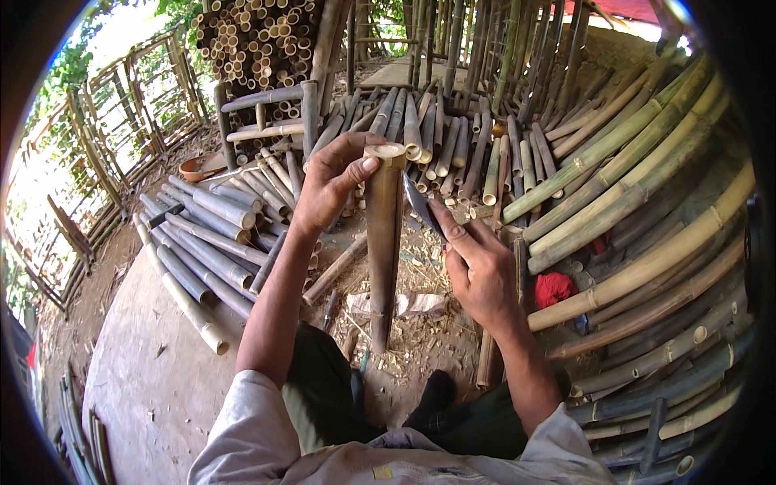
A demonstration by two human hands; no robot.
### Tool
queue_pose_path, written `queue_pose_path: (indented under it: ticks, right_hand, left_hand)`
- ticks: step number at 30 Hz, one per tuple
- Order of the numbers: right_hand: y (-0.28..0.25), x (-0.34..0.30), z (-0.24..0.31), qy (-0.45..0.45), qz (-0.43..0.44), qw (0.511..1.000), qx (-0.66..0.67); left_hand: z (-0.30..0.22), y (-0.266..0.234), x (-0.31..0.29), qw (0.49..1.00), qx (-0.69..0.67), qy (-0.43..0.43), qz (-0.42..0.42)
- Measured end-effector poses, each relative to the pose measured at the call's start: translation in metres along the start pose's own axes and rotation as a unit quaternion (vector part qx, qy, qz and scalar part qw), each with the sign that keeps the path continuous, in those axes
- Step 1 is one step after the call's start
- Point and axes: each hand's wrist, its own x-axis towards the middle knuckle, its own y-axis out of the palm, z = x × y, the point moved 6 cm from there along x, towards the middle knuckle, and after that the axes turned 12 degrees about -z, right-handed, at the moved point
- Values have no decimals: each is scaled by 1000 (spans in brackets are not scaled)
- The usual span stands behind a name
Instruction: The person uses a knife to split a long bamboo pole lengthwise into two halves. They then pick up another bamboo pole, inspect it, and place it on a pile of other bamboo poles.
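Right of the grey poles (218, 208), the left hand (330, 182) pinches the top of the bamboo (383, 242), which stands between the hands, long axis near upright, lower end free. Just beside its right edge, near the top, slants the knife (419, 204) (touching or not, I cannot tell), gripped by the right hand (482, 271), the farther one.

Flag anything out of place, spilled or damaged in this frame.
A crumpled red bundle, apparently cloth, lies beside the bamboo poles at right, its bright colour at odds with the bamboo around it. Pale shavings lie scattered below the held bamboo piece, probably just cutting waste.
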Motion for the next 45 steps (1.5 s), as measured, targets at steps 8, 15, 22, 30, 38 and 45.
queue_pose_path:
  ticks: [8,15,22,30,38,45]
  right_hand:
    - [17,-2,-6,-41,56,995,-66]
    - [46,-41,-17,-44,61,995,-64]
    - [82,-96,-21,-11,138,988,-68]
    - [151,-198,-31,3,220,972,-88]
    - [172,-324,-51,36,301,950,-73]
    - [180,-360,-51,35,297,951,-73]
  left_hand:
    - [13,-4,4,1000,12,5,-14]
    - [29,-11,14,1000,3,4,-17]
    - [49,-33,25,998,-22,-37,-44]
    - [87,-107,50,990,9,-61,-129]
    - [104,-125,54,973,-52,-124,-188]
    - [141,-175,60,956,-11,-189,-222]
